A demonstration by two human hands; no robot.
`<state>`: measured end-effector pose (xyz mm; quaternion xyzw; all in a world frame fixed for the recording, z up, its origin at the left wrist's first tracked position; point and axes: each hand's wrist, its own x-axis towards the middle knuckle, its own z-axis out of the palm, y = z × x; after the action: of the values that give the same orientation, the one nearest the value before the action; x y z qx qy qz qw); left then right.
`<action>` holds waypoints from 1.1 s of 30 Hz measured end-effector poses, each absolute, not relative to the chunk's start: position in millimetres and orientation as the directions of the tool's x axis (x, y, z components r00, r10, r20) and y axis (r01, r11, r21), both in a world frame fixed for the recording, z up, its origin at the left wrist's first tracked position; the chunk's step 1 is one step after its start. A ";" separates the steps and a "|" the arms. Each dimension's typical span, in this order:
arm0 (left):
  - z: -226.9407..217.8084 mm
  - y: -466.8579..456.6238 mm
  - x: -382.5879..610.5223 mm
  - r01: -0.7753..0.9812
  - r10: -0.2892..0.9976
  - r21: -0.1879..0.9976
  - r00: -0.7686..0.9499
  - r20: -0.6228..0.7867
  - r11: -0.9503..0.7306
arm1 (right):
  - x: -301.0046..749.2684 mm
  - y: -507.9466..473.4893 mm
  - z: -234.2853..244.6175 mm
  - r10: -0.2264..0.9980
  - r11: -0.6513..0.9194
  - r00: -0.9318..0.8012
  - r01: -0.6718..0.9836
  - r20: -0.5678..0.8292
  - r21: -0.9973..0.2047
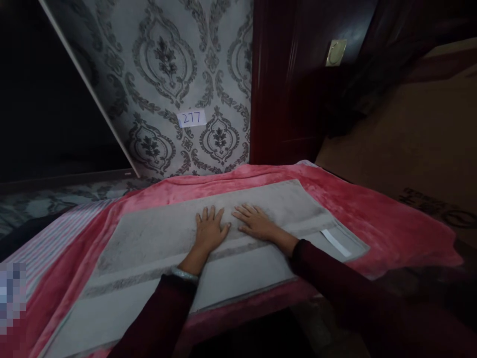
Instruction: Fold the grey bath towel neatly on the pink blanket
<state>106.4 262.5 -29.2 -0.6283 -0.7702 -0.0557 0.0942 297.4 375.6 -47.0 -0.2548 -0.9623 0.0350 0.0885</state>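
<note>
A grey towel (149,243) with a paler band and border along its near side lies spread out on a pink plush blanket (391,214). My left hand (210,229) rests flat on the middle of the towel, fingers spread and pointing away from me. Just to its right, my right hand (257,222) also presses flat on the towel, its fingers apart and pointing left. Neither hand grips anything. A white label strip (336,242) shows near the towel's right end.
Behind the blanket stands a patterned wall (208,59) with a paper marked 277 (192,118). A dark screen (55,99) is at left, a dark red door (290,89) at back right. A large cardboard box (417,134) borders the right side. Striped cloth (63,233) lies left.
</note>
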 end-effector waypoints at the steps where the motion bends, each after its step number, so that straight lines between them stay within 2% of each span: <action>1: -29.1 262.7 106.5 0.977 0.957 -0.035 -0.198 0.210 0.210 | 302.4 383.9 -47.7 0.512 0.859 -0.846 0.501 0.148 -0.107; 6: -26.1 264.7 105.7 0.975 0.963 -0.052 -0.204 0.174 0.216 | 334.9 437.0 -32.3 0.697 0.717 -0.714 0.689 0.066 -0.107; 10: -24.9 267.0 104.2 0.975 0.966 -0.073 -0.195 0.169 0.210 | 356.3 458.5 -10.4 0.770 0.631 -0.638 0.765 -0.017 -0.127; 14: -25.4 270.2 103.0 0.971 0.966 -0.109 -0.190 0.177 0.211 | 375.2 444.8 -6.9 0.846 0.533 -0.530 0.833 0.062 -0.148; 22: -28.1 274.4 100.1 0.968 0.968 -0.137 -0.186 0.166 0.210 | 412.4 436.1 -43.0 0.791 0.611 -0.606 0.782 0.081 -0.121; 25: -28.2 275.0 99.8 0.970 0.967 -0.126 -0.185 0.173 0.208 | 428.2 456.7 -33.5 0.807 0.591 -0.589 0.801 0.051 -0.100; 29: -24.8 274.6 101.7 0.967 0.968 -0.122 -0.203 0.149 0.222 | 449.2 468.6 -10.9 0.875 0.477 -0.484 0.870 -0.028 -0.126; 31: -23.4 274.7 102.5 0.966 0.968 -0.130 -0.206 0.142 0.224 | 453.1 457.8 -7.1 0.903 0.429 -0.429 0.896 0.028 -0.119; 33: -23.2 275.2 102.5 0.966 0.969 -0.135 -0.199 0.146 0.219 | 451.9 436.2 -12.9 0.886 0.457 -0.440 0.883 0.149 -0.110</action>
<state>102.5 275.2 -23.2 -0.6248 -0.7743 0.0069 0.0999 451.9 436.2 -12.9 -0.5211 -0.8484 0.0079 0.0925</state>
